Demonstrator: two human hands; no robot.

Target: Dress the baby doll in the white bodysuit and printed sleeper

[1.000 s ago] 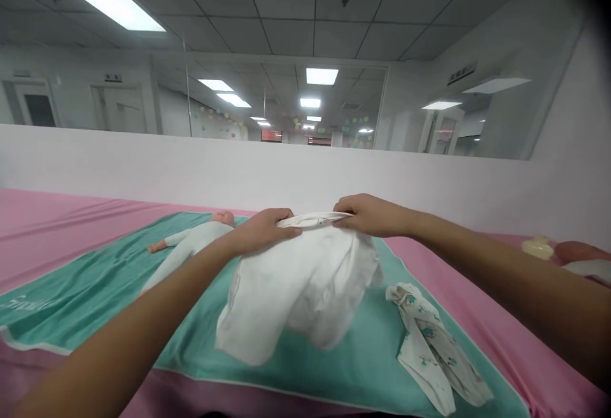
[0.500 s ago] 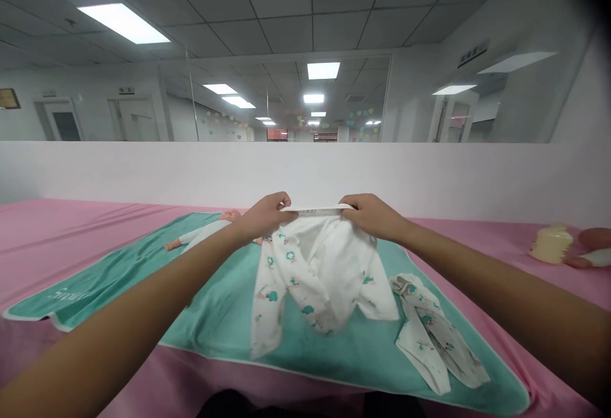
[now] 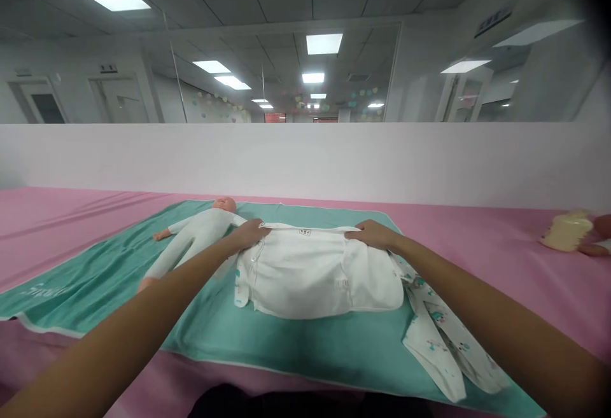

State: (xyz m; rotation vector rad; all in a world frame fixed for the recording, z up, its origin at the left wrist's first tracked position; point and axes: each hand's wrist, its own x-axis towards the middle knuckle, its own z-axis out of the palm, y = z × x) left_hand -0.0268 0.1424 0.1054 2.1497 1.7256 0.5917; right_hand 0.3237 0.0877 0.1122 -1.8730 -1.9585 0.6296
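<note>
A white baby top is spread between my hands over the green towel, its plain inner side showing. My left hand pinches the left end of its upper edge. At the right end, my right hand grips the same edge between thumb and fingers. A small dark print sits mid-edge between the hands. Patterned baby trousers lie on the towel to the right, partly behind my right forearm. A baby doll in a white suit lies on its back at the left, its lower part beside my left forearm.
The towel rests on a pink-covered surface. A yellowish bottle stands at the far right beside part of another doll. A white low wall with glass above it runs along the back.
The top has come down from hanging in the air to the towel, and its plain inner side now shows instead of the printed front. My hands are lower and slightly wider apart.
</note>
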